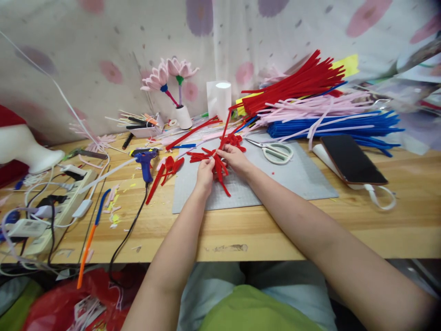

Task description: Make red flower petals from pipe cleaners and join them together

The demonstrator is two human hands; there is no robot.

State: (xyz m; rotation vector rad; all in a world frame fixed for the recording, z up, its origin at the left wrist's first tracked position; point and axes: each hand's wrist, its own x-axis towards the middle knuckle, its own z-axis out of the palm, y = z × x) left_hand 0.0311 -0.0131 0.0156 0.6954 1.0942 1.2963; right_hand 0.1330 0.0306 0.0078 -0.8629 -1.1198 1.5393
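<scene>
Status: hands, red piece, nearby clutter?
Left hand and right hand both pinching red fuzzy-stem piece. Piece over grey mat. Scissors on mat, near right hand.

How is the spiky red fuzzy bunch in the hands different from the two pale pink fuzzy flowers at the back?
The spiky red fuzzy bunch is red, but the two pale pink fuzzy flowers have pink petals. The red bunch is held by the left hand and right hand; the flowers stand in a round white pot. The red bunch's strips poke out messily, while the flowers' petals spread neatly. Both look fuzzy.
</scene>
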